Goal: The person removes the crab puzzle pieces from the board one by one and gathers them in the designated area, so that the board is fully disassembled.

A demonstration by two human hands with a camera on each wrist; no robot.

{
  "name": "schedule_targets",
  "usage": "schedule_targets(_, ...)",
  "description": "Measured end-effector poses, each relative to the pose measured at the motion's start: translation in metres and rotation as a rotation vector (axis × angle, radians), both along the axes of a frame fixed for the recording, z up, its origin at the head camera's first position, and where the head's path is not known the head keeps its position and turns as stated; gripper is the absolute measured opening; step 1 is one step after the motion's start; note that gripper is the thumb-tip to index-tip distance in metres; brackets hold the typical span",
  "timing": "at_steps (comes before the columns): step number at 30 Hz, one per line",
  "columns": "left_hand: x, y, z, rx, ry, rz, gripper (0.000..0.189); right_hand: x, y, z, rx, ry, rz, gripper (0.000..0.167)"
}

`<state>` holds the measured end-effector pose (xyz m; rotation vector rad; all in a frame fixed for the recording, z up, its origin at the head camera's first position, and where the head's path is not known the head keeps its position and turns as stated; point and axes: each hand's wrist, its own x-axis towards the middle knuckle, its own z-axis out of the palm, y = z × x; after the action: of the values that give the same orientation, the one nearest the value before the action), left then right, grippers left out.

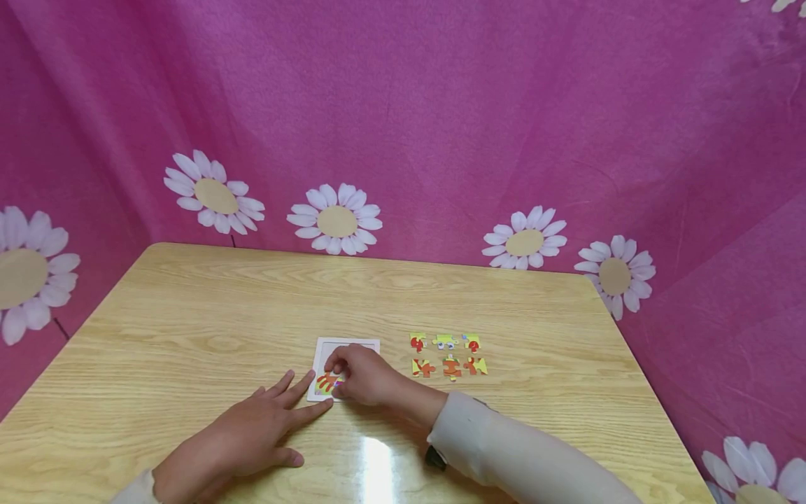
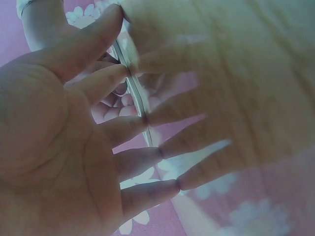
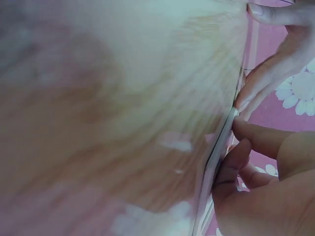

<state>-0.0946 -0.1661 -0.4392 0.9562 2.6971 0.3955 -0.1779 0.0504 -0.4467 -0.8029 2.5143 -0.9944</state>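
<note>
Over the white tray (image 1: 350,341), my right hand (image 1: 370,378) curls, hold hidden, left hand (image 1: 255,425) splayed; loose puzzle pieces (image 1: 451,367) look light, stiff, best edge-pinched.

White square frame (image 1: 348,341) flat on desk (image 1: 252,301), partly hidden; orange-and-yellow puzzle section (image 1: 327,383) visible at its near left. Six loose pieces (image 1: 451,367), similarly coloured, right of frame: two rows of three.

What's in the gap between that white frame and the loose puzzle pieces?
In the head view, only bare wooden table lies between the white frame and the loose puzzle pieces; the right hand and forearm pass over the gap's near end.
</note>
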Motion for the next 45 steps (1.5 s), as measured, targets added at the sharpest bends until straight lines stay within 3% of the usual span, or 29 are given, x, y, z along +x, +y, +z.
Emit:
schedule_targets(12, -0.0001, 0.0001, 0.0003, -0.001, -0.003, 0.002, 0.078, -0.0028, -0.0054, 0.0023, 0.021, -0.069, -0.025, 0.036)
schedule_targets(26, 0.0003, 0.0002, 0.0005, -0.024, -0.029, 0.002, 0.076, -0.0036, -0.0024, -0.0023, -0.071, -0.131, -0.027, 0.036)
schedule_targets(45, 0.0006, 0.0001, -0.0018, -0.019, 0.000, 0.000, 0.077, -0.0062, -0.0019, -0.0015, -0.038, -0.123, 0.009, 0.038)
